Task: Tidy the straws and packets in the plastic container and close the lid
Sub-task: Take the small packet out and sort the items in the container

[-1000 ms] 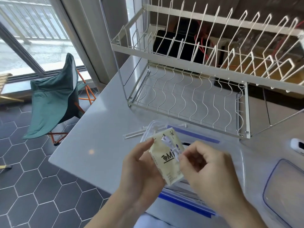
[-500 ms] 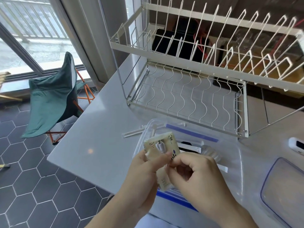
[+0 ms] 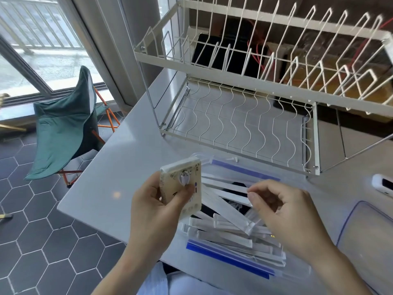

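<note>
My left hand [image 3: 157,207] grips a small stack of cream packets [image 3: 187,184] upright, just above the left end of the clear plastic container [image 3: 244,171] with blue clip edges. Several white wrapped straws [image 3: 225,211] lie criss-crossed inside it. My right hand [image 3: 285,216] hovers over the right side of the container with loosely curled fingers, thumb and forefinger close together above a straw's end, holding nothing that I can see. The clear lid [image 3: 365,241] lies flat on the table to the right.
A white two-tier wire dish rack [image 3: 234,124] stands on the grey table [image 3: 110,167] right behind the container. A small white device [image 3: 382,185] sits at the right edge. A green folding chair [image 3: 63,128] stands on the tiled floor to the left.
My right hand has let go of the packets and moved off to the right. The left hand now holds the stack alone, turned more upright.
</note>
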